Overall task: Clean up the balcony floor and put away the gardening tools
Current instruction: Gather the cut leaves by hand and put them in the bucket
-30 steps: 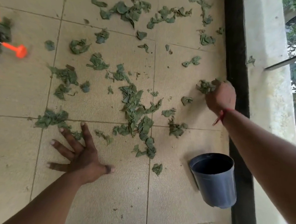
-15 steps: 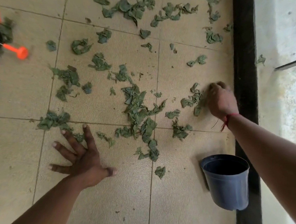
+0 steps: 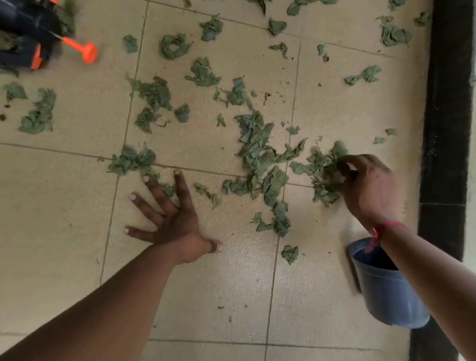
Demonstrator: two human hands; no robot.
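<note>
Down on the balcony floor (image 3: 218, 296), toward three o'clock, clutches a wad of leaves (image 3: 323, 171) with the right hand (image 3: 372, 188), fingers curled over and into the wad, knuckles up. Braces with the left hand (image 3: 173, 220) at six o'clock, laid flat on the tile, fingers straight and spread, holding nothing, fingertips among a few scraps. Has the blue pot (image 3: 389, 296) at five o'clock from the right hand, just beside that wrist, mouth up, rim partly hidden by the forearm. Looks like gathering litter for that pot. Calls for a short draw back toward five o'clock, right hand much the nearer, left hand well apart at nine o'clock from the pot. Needs many more handfuls, with leaves strewn from nine through one o'clock, thickest between the hands. Shows an orange-and-black sprayer (image 3: 18, 19) at ten o'clock, untouched.
</note>
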